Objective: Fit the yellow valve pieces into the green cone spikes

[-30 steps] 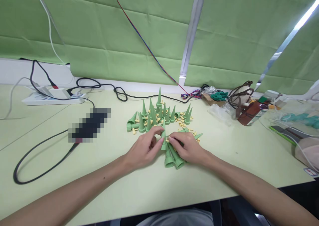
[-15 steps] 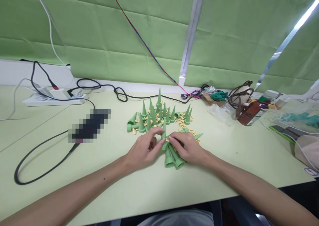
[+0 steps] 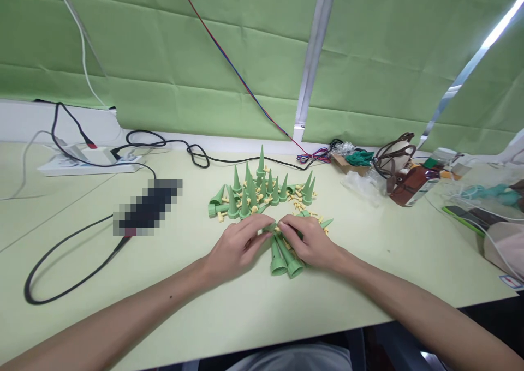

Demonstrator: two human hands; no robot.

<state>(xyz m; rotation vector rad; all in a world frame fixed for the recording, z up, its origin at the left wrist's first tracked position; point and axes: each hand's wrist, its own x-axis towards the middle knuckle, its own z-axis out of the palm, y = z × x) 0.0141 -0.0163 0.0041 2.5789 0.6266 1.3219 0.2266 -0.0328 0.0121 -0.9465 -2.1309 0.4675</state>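
My left hand is closed on a green plastic cone spike, mostly hidden by the fingers. My right hand pinches a small yellow plastic peg against the side of that spike; how far in it sits I cannot make out. Below the right hand, two hollow green cone spikes lie with their wide ends toward me. Beyond both hands stands a cluster of upright green cone spikes, with several yellow pegs scattered among them.
A black cable and a blurred dark device lie to the left, near a white power strip. At the right are a brown bottle, clear plastic wrap, a small cardboard box and a phone.
The spike in my left hand was upright with its tip showing; it is now turned down and largely covered by my fingers. My right hand has stayed nearly in place.
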